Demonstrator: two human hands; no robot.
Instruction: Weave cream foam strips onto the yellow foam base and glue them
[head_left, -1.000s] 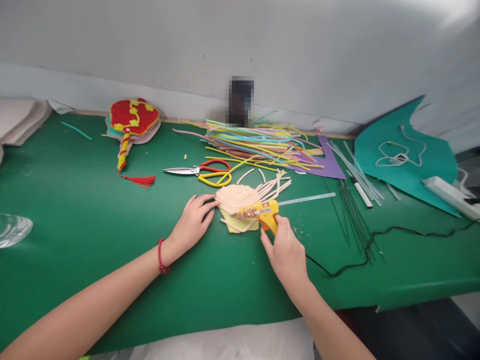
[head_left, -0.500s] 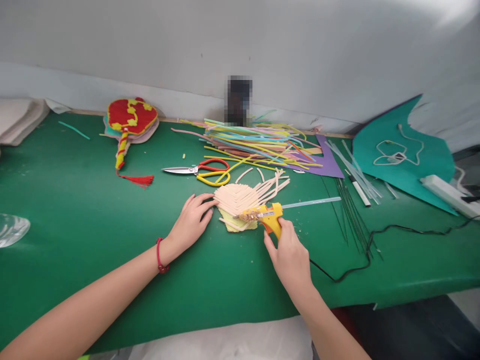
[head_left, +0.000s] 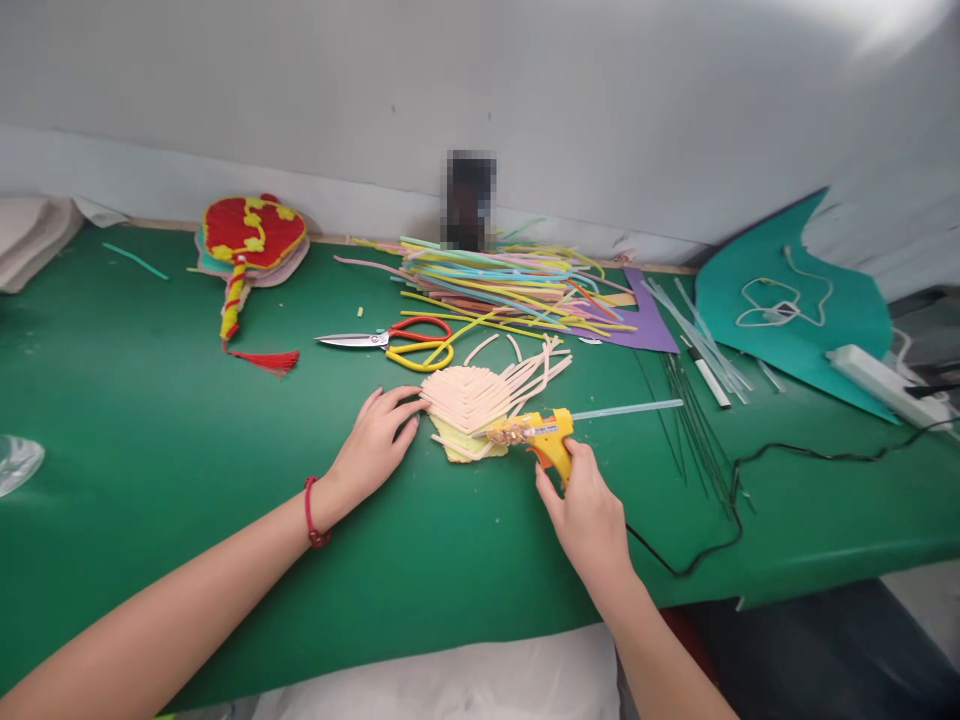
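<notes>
As the glue gun [head_left: 541, 437] slid rightward to the woven piece [head_left: 469, 405] edge | right hand [head_left: 589, 515] stayed clenched on it | left hand [head_left: 373, 447] lay open, fingertips touching the piece

scissors [head_left: 382, 342] ctr | red fan [head_left: 251, 232] back-L | strip pile [head_left: 510, 285] | teal sheet [head_left: 825, 340] R | pwr strip [head_left: 879, 386]

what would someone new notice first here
At the middle of the green table, the right hand grips a yellow plastic hot glue gun, nozzle at a heart-shaped mat of woven peach strips that the left hand touches. Behind lies a bright heap of coloured strips; far left, a red and yellow fan with a tassel.
</notes>
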